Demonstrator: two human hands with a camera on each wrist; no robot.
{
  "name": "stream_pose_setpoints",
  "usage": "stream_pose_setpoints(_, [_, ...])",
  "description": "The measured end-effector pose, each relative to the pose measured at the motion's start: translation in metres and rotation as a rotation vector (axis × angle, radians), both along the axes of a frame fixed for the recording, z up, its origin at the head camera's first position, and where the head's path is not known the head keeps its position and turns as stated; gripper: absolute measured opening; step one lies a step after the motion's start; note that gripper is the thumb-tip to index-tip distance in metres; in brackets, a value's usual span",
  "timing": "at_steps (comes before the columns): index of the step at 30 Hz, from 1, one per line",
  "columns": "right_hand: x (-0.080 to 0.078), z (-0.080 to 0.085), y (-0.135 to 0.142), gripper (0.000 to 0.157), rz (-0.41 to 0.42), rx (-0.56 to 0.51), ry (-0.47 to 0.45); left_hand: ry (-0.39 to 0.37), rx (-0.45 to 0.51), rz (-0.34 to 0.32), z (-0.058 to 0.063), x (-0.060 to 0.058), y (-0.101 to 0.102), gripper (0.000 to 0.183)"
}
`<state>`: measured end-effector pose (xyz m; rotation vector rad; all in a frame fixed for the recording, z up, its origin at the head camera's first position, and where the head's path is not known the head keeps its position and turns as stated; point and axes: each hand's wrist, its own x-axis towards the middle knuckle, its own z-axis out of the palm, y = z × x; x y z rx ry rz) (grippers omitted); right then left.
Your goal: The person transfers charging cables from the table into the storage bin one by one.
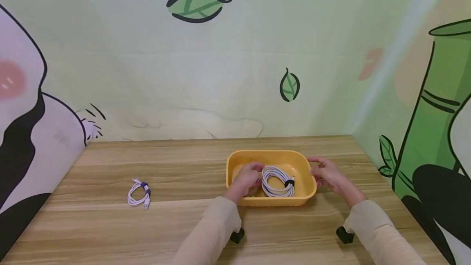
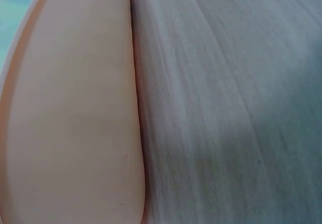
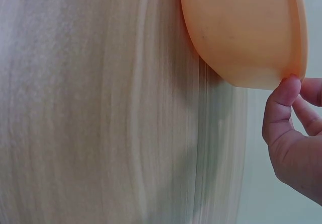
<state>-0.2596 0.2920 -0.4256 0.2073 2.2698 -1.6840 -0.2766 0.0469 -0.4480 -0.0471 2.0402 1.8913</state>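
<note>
A yellow plastic bin [image 1: 270, 202] stands on the wooden table, with a coiled white cable [image 1: 272, 193] in it, bound by a black strap. My left hand [image 1: 250, 180] reaches inside the bin, left of this coil, its fingertips close beside it. Bits of something pale show around that hand, but its fingers hide what lies under them. At the bin's right end my right hand [image 1: 329, 175] pinches the rim; in the right wrist view the thumb [image 3: 288, 90] presses on the bin's edge. The left wrist view shows no fingers.
A smaller white cable [image 1: 134, 201], coiled with a dark blue strap, lies on the table [image 1: 176, 232] to the left. Behind the table hangs a green printed backdrop [image 1: 220, 72]. Black blocks [image 1: 237, 235] sit under the wrists.
</note>
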Motion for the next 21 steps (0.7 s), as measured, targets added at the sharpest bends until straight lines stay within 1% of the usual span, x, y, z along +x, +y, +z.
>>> stream_pose_setpoints(3, [0.0, 0.001, -0.001, 0.053, -0.001, -0.001, -0.003, 0.001, -0.005, 0.013, 0.002, -0.001, -0.003, 0.034])
stream_pose_setpoints(7, [-0.001, 0.002, -0.001, 0.053, 0.003, -0.005, 0.0, 0.008, 0.016, 0.01, 0.005, -0.003, -0.009, 0.035])
stream_pose_setpoints(13, [-0.001, 0.001, -0.001, 0.053, 0.008, -0.015, 0.0, 0.012, 0.084, -0.017, 0.004, -0.006, -0.016, 0.038])
stream_pose_setpoints(16, [-0.001, 0.0, 0.0, 0.053, 0.01, -0.013, 0.002, -0.001, 0.116, -0.028, 0.004, -0.007, -0.019, 0.038])
stream_pose_setpoints(21, [0.0, -0.001, 0.0, 0.053, 0.007, -0.014, 0.003, -0.024, 0.135, -0.042, 0.008, -0.006, -0.021, 0.037])
